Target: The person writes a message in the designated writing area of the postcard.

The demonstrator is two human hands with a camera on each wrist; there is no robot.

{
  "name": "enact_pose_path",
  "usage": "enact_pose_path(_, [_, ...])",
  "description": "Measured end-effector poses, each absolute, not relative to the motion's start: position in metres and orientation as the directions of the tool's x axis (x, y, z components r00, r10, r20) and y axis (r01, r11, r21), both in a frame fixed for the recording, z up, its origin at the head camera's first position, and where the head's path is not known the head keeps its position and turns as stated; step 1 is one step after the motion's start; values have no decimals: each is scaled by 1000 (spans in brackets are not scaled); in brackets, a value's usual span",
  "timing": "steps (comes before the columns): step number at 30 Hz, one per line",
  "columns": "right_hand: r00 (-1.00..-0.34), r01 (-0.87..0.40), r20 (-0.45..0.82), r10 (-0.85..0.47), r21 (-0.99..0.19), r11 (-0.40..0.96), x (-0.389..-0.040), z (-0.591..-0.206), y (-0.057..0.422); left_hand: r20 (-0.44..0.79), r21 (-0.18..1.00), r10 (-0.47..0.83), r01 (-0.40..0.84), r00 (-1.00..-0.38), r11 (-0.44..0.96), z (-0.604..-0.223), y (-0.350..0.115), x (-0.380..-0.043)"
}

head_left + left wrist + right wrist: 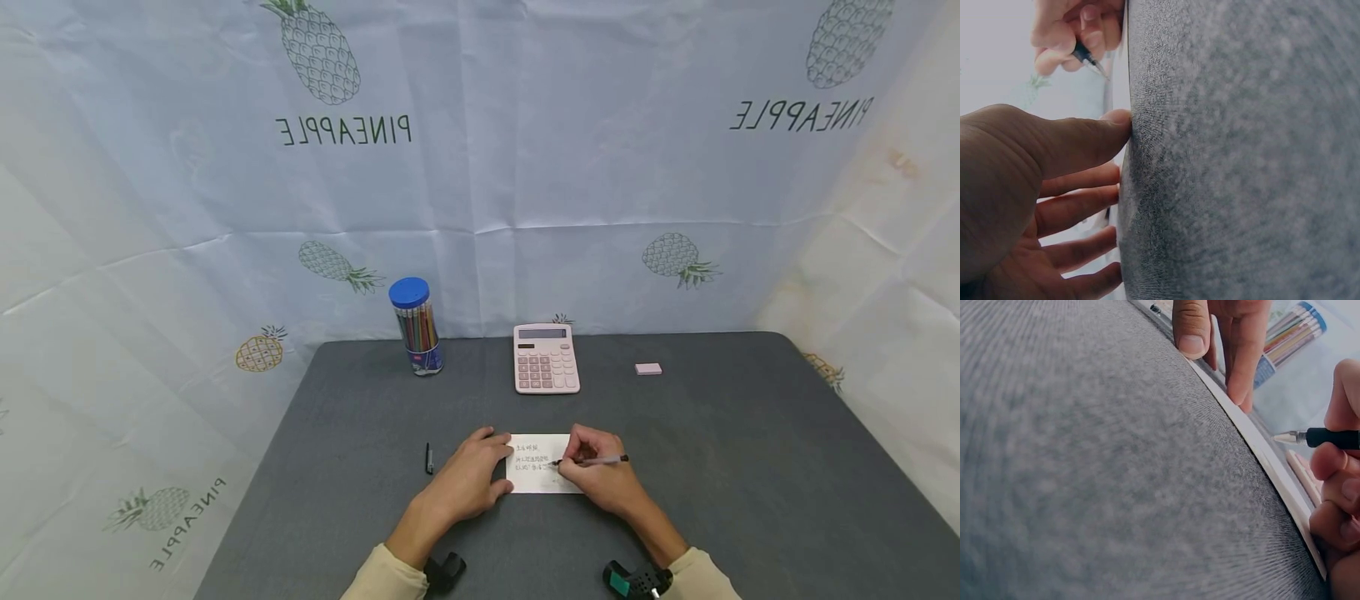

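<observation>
A white sheet of paper with several lines of handwriting lies on the dark grey table. My right hand pinches a pen over the paper's right part. In the right wrist view the pen's metal tip shows close above the sheet; whether it touches cannot be told. My left hand rests at the paper's left edge, thumb and fingertips on it, fingers spread and fairly straight in the left wrist view. Just left of that hand lies a black pen cap.
Behind the paper lies a pink calculator. A clear tub of pencils with a blue lid stands at the back left. At the back right is a pink eraser. A pineapple-print curtain hangs behind the grey table.
</observation>
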State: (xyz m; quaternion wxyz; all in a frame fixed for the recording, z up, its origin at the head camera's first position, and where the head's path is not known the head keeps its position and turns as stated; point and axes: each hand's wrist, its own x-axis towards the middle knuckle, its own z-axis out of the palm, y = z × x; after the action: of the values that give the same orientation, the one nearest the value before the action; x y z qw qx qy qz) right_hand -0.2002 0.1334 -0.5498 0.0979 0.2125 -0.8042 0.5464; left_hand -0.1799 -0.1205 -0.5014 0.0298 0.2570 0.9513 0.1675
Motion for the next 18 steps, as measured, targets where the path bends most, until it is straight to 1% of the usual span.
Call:
enact_pose_path(8, [-869,-475,398,-292,-838,269,-197,-548,128,45,337,509,493,-859,802,-502,-121,-180])
enact_pose_path(14, [-838,-503,427,-339,-846,178,-196,-548,119,47,343,508,491,-860,800,-502,-121,-181])
enact_pose_path(18, [-841,-495,419,-342,-852,172,-195,-549,114,50,341,508,493,-860,800,-501,-121,-181])
